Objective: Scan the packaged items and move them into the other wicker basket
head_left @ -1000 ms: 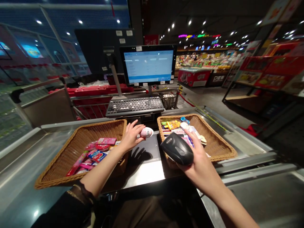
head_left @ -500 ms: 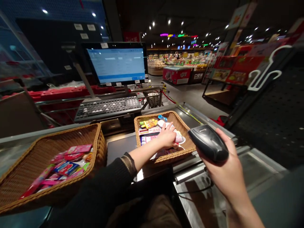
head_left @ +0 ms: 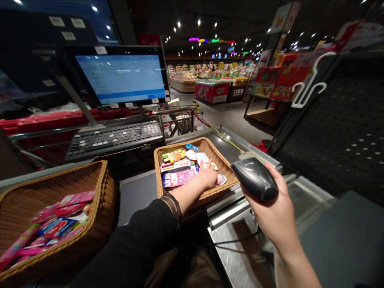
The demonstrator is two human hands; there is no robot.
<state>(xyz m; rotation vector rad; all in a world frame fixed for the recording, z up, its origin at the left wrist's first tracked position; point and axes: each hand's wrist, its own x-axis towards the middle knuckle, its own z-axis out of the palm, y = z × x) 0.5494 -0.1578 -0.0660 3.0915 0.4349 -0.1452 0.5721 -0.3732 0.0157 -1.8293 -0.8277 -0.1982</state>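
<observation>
My right hand [head_left: 277, 212] is wrapped around a black barcode scanner [head_left: 255, 179], held just right of the right-hand wicker basket [head_left: 220, 153]. Inside that basket is my left hand [head_left: 207, 176], its fingers spread over the small packaged goods on the right side. Around it lie yellow packets [head_left: 175, 155], a pink and purple package [head_left: 181, 177], a white round item [head_left: 191, 155] and a blue item [head_left: 192, 147]. A small white-edged package [head_left: 221, 179] shows beside the fingers. What lies directly under my palm is hidden.
A second wicker basket [head_left: 103, 188] at the left holds several bright packets [head_left: 58, 227]. Behind the counter stand a keyboard [head_left: 115, 138] and a monitor [head_left: 121, 78]. A white hook [head_left: 309, 82] hangs at the right. A cable [head_left: 234, 241] runs below the scanner.
The view has swung right, so everything appears further left. My left hand has shifted slightly within the basket, uncovering more of the pink and purple package. The scanner stays in my right hand.
</observation>
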